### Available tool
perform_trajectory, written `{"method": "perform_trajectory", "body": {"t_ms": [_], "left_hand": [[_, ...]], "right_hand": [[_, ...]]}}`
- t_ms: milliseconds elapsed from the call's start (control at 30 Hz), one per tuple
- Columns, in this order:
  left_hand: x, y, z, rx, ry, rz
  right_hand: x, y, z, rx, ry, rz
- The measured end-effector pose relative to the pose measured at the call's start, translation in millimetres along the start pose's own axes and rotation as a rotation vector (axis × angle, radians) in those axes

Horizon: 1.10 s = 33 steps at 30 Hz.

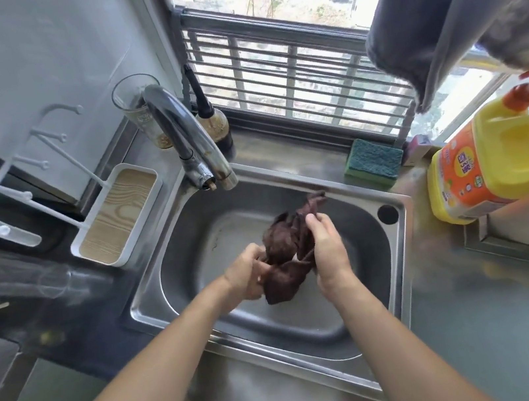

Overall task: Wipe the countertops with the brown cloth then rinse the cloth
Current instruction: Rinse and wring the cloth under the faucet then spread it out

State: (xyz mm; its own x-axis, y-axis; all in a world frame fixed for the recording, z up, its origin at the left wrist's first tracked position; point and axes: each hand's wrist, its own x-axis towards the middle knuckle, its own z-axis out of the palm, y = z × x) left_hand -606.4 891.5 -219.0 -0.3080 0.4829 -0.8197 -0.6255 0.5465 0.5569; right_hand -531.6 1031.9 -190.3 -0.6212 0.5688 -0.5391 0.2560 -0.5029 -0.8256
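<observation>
The brown cloth is bunched up over the bowl of the steel sink. My left hand grips its lower left part. My right hand clutches its right side, fingers curled into the folds. One corner of the cloth sticks up toward the sink's far rim. The chrome tap stands at the sink's back left, its spout pointing over the bowl; no water stream is visible.
A green sponge lies on the ledge behind the sink. A yellow and orange detergent jug stands on the right countertop. A white tray and clear glasses sit left of the tap. A grey cloth hangs above right.
</observation>
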Motion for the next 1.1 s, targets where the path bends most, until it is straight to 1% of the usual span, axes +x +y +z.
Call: {"method": "perform_trajectory", "body": {"t_ms": [33,67,133,167,200,233,267,300,367,400,433,500,533,567,600,667,700,733,767,800,833,900,967,1000,1033,1100], "left_hand": [[7,-4,-1,0.027,0.027,-0.066],[11,-7,1,0.075,0.094,-0.061],[17,-7,4,0.262,0.245,0.116],[20,-8,4,0.343,0.311,0.184],[16,-3,8,0.376,0.362,0.213],[18,-1,8,0.353,0.394,0.221],[16,3,9,0.29,0.393,0.218],[17,5,8,0.19,0.355,0.207],[13,7,7,-0.01,0.22,0.16],[8,7,8,-0.069,0.186,0.169],[5,7,8,-0.126,0.191,0.199],[5,6,4,-0.213,0.342,0.26],[4,6,2,-0.257,0.425,0.26],[3,6,-1,-0.317,0.442,0.237],[0,8,-2,-0.4,0.372,0.196],[-11,8,-6,-0.508,0.085,0.057],[-17,6,-6,-0.488,-0.035,0.003],[-21,4,-7,-0.44,-0.118,-0.029],[-22,1,-8,-0.395,-0.155,-0.043],[-23,-1,-8,-0.358,-0.141,-0.052],[-22,-2,-10,-0.331,-0.083,-0.05],[-16,-5,-18,-0.283,0.099,0.001],[-10,-3,-32,-0.233,0.33,0.087],[-9,-1,-40,-0.149,0.452,0.137],[-8,0,-48,-0.049,0.559,0.191],[-9,2,-64,0.114,0.702,0.275]], "right_hand": [[-2,-2,2,0.012,-0.067,0.01],[-3,-1,2,0.012,-0.127,0.02],[-7,1,0,-0.056,-0.201,0.03],[-9,1,-1,-0.108,-0.21,0.02],[-10,2,-3,-0.139,-0.21,0.005],[-10,2,-5,-0.146,-0.198,-0.002],[-8,1,-6,-0.126,-0.18,-0.001],[-6,0,-7,-0.086,-0.172,0.003],[-2,-5,-9,0.021,-0.179,0.048],[-1,-8,-10,0.062,-0.183,0.074],[-1,-11,-11,0.096,-0.176,0.095],[2,-13,-17,0.171,-0.128,0.114],[4,-12,-20,0.211,-0.09,0.12],[6,-10,-23,0.247,-0.055,0.125],[8,-8,-25,0.274,-0.021,0.135],[9,-3,-28,0.346,0.015,0.169],[9,0,-30,0.392,0.008,0.187],[7,1,-30,0.426,-0.01,0.197],[6,2,-31,0.444,-0.03,0.201],[5,2,-31,0.429,-0.035,0.201],[6,2,-32,0.386,-0.035,0.197],[12,0,-36,0.214,-0.002,0.176],[22,1,-49,-0.119,0.059,0.112],[26,3,-57,-0.306,0.092,0.074],[29,6,-66,-0.429,0.128,0.061],[39,13,-80,-0.488,0.175,0.084]]}}
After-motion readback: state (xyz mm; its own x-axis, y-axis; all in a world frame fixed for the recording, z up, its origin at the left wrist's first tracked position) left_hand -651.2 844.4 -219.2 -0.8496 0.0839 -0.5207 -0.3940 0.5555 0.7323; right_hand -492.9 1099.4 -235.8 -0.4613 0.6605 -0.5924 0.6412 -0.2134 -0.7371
